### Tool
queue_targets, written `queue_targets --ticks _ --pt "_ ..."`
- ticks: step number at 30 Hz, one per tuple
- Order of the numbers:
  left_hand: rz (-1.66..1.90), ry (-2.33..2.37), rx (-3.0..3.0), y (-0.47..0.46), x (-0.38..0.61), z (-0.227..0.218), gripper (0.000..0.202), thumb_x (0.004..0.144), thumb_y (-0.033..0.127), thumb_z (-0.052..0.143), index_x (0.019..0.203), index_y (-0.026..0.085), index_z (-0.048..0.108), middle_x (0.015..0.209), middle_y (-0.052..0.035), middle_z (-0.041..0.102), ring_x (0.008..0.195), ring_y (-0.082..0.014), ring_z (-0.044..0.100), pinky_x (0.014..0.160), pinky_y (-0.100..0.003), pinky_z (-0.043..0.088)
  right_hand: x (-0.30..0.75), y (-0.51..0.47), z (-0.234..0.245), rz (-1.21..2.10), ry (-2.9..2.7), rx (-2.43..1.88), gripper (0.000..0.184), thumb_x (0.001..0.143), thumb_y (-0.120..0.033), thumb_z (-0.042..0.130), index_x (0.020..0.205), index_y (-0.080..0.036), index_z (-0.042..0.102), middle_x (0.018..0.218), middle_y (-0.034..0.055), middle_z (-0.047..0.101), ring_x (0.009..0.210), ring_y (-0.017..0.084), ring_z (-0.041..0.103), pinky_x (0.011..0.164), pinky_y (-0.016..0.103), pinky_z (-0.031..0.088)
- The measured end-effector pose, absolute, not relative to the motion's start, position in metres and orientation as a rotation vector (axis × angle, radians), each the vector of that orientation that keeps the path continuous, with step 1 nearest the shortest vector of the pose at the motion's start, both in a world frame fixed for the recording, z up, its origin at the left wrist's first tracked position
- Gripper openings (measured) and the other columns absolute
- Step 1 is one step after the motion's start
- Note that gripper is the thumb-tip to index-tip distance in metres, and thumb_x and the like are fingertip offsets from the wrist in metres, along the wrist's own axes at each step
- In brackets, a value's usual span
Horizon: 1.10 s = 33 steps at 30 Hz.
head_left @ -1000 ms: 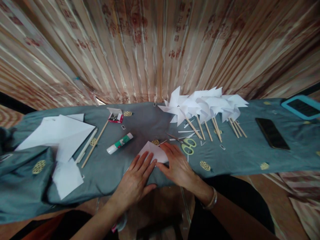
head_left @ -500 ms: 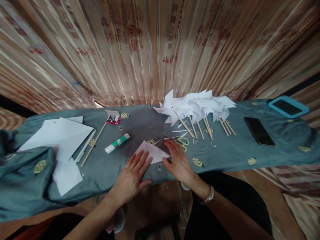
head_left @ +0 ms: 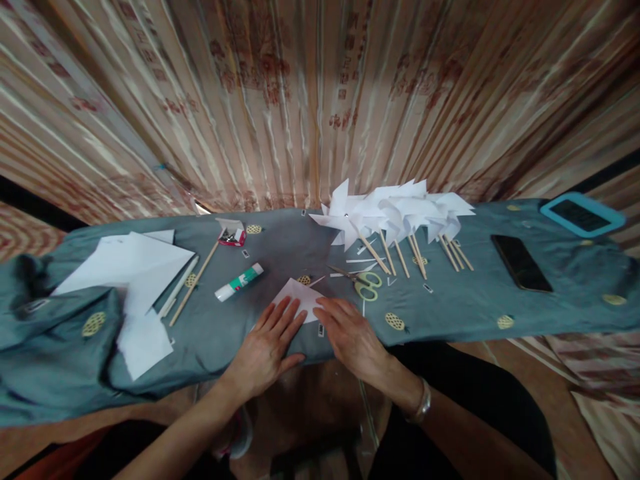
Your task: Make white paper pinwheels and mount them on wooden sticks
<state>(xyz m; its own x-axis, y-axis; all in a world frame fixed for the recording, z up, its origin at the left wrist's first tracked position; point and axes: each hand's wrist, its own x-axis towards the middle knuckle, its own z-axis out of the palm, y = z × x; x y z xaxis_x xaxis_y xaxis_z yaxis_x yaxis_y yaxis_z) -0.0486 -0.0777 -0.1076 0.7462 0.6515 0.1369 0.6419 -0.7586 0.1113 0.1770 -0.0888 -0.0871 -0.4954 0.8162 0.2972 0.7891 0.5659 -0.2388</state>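
At lower centre of the frame, our left hand (head_left: 267, 347) lies flat, fingers extended over the folded white paper (head_left: 295, 291), gripping nothing. Our right hand (head_left: 353, 339) touches the paper's right corner with bent fingers; whether it pinches, we cannot tell. For a crisp crease, we judge: pin with the left, line up edges, press outward firmly. Just beyond, right of centre: green-handled scissors (head_left: 358, 281); left of centre: glue stick (head_left: 239, 282). Farther, above and right of centre: paper pinwheels (head_left: 400, 212), well apart from our hands.
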Motion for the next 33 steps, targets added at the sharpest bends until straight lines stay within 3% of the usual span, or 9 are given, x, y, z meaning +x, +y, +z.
queue_targets --ticks 4,14,20,25,29,33 --pt "0.231 1.059 2.895 -0.078 -0.049 -0.108 0.078 0.087 0.058 0.049 0.146 0.012 0.029 0.152 -0.0175 0.034 0.143 -0.0321 0.024 0.112 -0.050 0.025 0.167 -0.096 -0.093 0.084 -2.529 -1.228 0.036 0.082 0.000 0.049 0.114 -0.009 0.060 0.114 0.0138 0.065 0.105 0.024 0.056 0.092 0.037 0.050" --pt "0.177 1.081 2.959 -0.102 -0.107 -0.094 0.076 0.091 0.050 0.047 0.150 0.013 0.017 0.148 -0.0189 0.040 0.139 -0.0302 0.034 0.115 -0.051 0.015 0.170 -0.098 -0.091 0.207 -2.566 -1.265 0.043 0.080 0.003 0.048 0.120 -0.011 0.059 0.121 0.0149 0.062 0.106 0.026 0.056 0.093 0.041 0.050" --pt "0.189 1.172 3.014 -0.117 -0.134 -0.087 0.063 0.090 0.046 0.048 0.143 0.012 0.036 0.144 -0.0189 0.046 0.136 -0.0296 0.039 0.114 -0.050 0.019 0.169 -0.099 -0.092 0.290 -2.497 -1.289 0.045 0.080 0.003 0.046 0.119 -0.013 0.060 0.122 0.0155 0.062 0.107 0.028 0.056 0.094 0.047 0.050" --pt "0.348 1.302 2.902 -0.130 -0.133 -0.070 0.037 0.091 0.036 0.050 0.119 0.015 0.060 0.139 -0.0180 0.052 0.131 -0.0298 0.046 0.110 -0.050 0.030 0.173 -0.095 -0.091 0.292 -2.434 -1.223 0.039 0.084 -0.001 0.044 0.118 -0.009 0.061 0.119 0.0155 0.064 0.110 0.026 0.056 0.098 0.042 0.049" --pt "0.489 1.275 2.267 -0.149 -0.095 -0.062 0.026 0.091 0.030 0.050 0.108 0.020 0.068 0.117 -0.0112 0.069 0.110 -0.0239 0.063 0.094 -0.036 0.050 0.180 -0.086 -0.090 0.283 -2.241 -1.360 0.036 0.091 -0.012 0.042 0.123 -0.011 0.058 0.121 0.0150 0.064 0.112 0.026 0.057 0.101 0.045 0.047" --pt "0.606 1.195 1.375 -0.156 -0.046 -0.072 0.022 0.086 0.034 0.059 0.098 0.022 0.072 0.097 -0.0074 0.074 0.093 -0.0228 0.068 0.083 -0.033 0.053 0.181 -0.077 -0.091 0.356 -2.138 -1.537 0.043 0.087 -0.022 0.054 0.130 -0.012 0.053 0.123 0.0169 0.062 0.114 0.030 0.057 0.099 0.050 0.047"
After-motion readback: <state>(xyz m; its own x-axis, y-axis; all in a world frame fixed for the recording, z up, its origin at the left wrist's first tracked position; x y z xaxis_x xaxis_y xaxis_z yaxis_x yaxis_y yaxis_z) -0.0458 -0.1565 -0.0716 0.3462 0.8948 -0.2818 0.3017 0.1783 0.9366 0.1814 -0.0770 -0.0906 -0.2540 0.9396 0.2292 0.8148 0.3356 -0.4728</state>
